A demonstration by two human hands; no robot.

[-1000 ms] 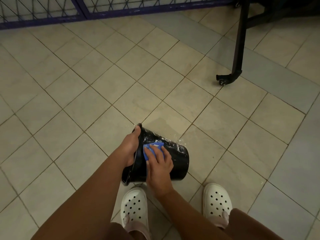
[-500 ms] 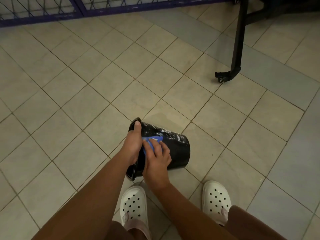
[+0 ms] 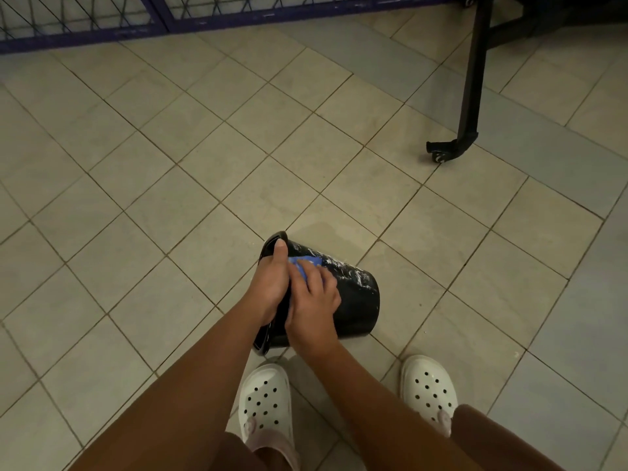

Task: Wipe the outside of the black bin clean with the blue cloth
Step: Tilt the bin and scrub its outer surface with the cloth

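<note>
A black bin (image 3: pixel 356 300) lies tipped on its side above the tiled floor, its mouth to the left and its base to the right, with white soapy streaks on its upper side. My left hand (image 3: pixel 272 283) grips the bin's rim, thumb lying along the top. My right hand (image 3: pixel 314 297) presses a blue cloth (image 3: pixel 307 263) against the bin's outer wall close to the rim. Only a small corner of the cloth shows past my fingers.
My two white clogs (image 3: pixel 265 399) stand just below the bin. A black frame leg with a castor (image 3: pixel 448 149) stands at the upper right. A purple metal fence (image 3: pixel 153 18) runs along the top. A wet patch darkens the tiles beyond the bin.
My right hand has slid the cloth leftward along the bin wall towards the rim, ending beside my left hand. The bin stays tipped in my left hand's grip.
</note>
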